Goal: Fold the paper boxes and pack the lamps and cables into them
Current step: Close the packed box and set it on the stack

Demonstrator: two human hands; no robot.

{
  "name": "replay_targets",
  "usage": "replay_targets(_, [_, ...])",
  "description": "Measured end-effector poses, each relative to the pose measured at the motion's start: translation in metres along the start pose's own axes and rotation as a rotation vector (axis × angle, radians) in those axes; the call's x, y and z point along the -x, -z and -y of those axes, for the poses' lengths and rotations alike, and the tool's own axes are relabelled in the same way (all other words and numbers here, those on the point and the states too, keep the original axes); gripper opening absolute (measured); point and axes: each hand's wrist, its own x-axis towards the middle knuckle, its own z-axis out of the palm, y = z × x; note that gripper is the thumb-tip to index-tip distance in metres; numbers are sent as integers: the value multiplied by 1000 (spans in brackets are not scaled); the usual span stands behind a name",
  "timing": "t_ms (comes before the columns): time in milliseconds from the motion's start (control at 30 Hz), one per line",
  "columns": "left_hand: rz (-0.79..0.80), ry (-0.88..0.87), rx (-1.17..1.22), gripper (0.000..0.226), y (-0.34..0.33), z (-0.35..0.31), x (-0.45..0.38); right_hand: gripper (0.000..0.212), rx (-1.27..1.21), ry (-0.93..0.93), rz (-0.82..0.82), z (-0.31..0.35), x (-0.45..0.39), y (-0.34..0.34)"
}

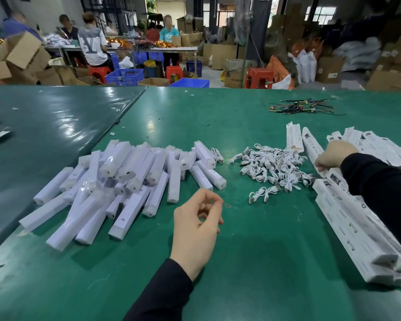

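Green surface (252, 262): lamps (125, 181) heaped centre left, cables (273, 167) centre right, boxes (357, 228) along the right edge. Left hand (196, 225) hovers loosely curled, holding nothing, over bare lower centre; right hand (333, 156) pinches a box.

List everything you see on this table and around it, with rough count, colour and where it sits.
lamps: a large pile, white, left of centre on the table
cables: a heap of coiled ones, white, right of centre
paper boxes: many, white with print, flat and stacked at the right edge
loose wires: one bundle, dark and mixed colours, far right
table: green top
blue crates: several, beyond the table
red stools: three, floor behind
left hand: fingers loosely curled, empty, near the lamps
right hand: grips a paper box
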Motion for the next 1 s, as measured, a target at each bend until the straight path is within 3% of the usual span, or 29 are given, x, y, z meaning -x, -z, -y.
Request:
replay_targets(133, [2,17,-1,24,0,0,-1,31,8,95,-404,14,13,28])
replay_targets(200, [3,35,11,22,1,0,-2,36,-48,224,-655,27,34,46])
replay_targets(267, [19,97,27,17,2,0,-4,31,-219,406,-768,42,68,54])
replay_targets(333, [89,209,119,6,4,-4,-6,28,-609,542,-671,56,113,46])
replay_targets(367, [151,279,209,7,4,-7,-7,31,-868,557,-526,62,136,37])
replay_targets(467, [296,407,523,59,5,-10,-9,49,-1479,384,90,77,188,-2])
replay_targets(500, [313,413,604,66,5,-11,-9,53,-1577,290,273,80,197,-17])
replay_targets(567, [308,385,700,60,6,-11,-10,53,-1713,129,588,81,207,-43])
replay_targets(667, [251,341,686,57,8,-9,-11,46,-1809,-22,838,80,213,-63])
replay_targets(733, [212,325,687,53,8,-8,-11,44,-1679,45,805,76,215,-71])
replay_targets(833, [190,292,636,32,7,-6,-10,38,-1272,401,364,68,210,-75])
replay_targets(900, [195,281,588,22,6,-6,-9,36,-1181,544,180,65,210,-70])
replay_targets(1000, [159,273,477,30,3,-7,-8,58,-1173,618,298,64,218,-72])
